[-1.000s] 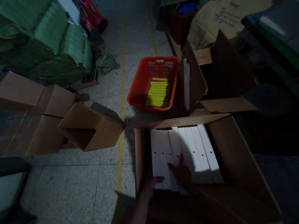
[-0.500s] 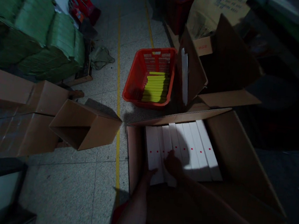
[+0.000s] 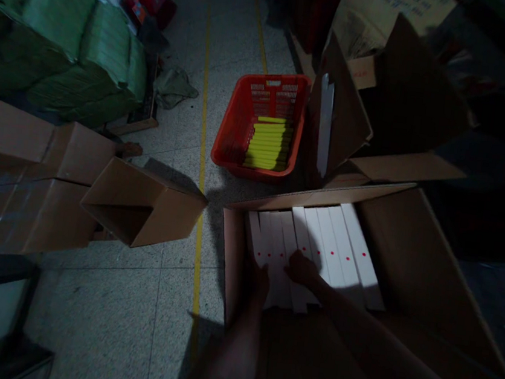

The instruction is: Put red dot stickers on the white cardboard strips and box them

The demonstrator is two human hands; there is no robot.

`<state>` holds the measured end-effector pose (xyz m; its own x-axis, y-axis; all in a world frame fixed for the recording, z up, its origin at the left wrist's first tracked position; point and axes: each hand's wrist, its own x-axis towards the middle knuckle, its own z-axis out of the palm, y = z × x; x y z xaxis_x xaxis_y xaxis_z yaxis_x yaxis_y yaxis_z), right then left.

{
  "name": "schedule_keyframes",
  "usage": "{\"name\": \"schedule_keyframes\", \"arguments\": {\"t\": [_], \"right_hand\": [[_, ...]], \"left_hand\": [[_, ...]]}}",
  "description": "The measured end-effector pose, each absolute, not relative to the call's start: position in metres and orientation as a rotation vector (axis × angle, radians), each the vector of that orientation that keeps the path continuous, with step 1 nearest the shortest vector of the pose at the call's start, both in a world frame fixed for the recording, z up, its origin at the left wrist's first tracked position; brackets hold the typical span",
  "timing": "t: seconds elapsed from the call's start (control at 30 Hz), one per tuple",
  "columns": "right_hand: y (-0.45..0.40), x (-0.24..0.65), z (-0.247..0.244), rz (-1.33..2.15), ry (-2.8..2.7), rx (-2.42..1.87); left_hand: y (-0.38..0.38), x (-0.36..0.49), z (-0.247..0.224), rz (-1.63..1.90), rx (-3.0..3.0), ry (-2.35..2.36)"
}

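Narrow white boxes (image 3: 331,238), each marked with a red dot, stand in a row inside a large open cardboard carton (image 3: 430,264). At the row's left end is my left hand (image 3: 260,284), its thumb over the top of the boxes and its other fingers hidden down the side by the carton wall. My right hand (image 3: 302,269) has curled fingers gripping a white box (image 3: 299,298) in the middle of the row. That box sticks out slightly toward me past its neighbours.
Beyond the carton, a red plastic basket (image 3: 223,143) holds yellow bars (image 3: 269,146). An open small carton (image 3: 174,217) lies on the floor at left, beside stacked cartons (image 3: 74,151) and green bales (image 3: 105,45). Another open carton (image 3: 343,114) stands at the back right.
My left hand has reached further forward along the row's left side, and the leftmost boxes now lean slightly. My right hand stays at the middle boxes. The view has shifted a little.
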<state>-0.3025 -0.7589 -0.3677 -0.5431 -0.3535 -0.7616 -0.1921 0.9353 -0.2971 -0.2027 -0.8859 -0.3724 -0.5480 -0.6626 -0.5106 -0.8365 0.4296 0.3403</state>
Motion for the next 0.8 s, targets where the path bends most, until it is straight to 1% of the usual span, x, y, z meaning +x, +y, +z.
{"name": "schedule_keyframes", "arguments": {"t": [0.17,0.33,0.57,0.7,0.8], "right_hand": [[-0.768,-0.305,-0.364,-0.151,2.143,-0.4],[-0.762,-0.284,-0.368,-0.16,2.146,-0.295],[-0.746,-0.276,-0.368,-0.209,2.148,-0.216],[-0.736,-0.27,-0.367,-0.255,2.126,-0.244],[-0.733,-0.265,-0.371,-0.281,2.117,-0.274]], "left_hand": [[-0.883,-0.195,-0.382,0.881,-1.335,2.393],[-0.89,-0.194,-0.389,1.018,-1.299,2.401],[-0.904,-0.201,-0.394,1.168,-1.292,2.252],[-0.901,-0.211,-0.391,1.087,-1.258,2.146],[-0.888,-0.216,-0.392,0.918,-1.302,2.28]]}}
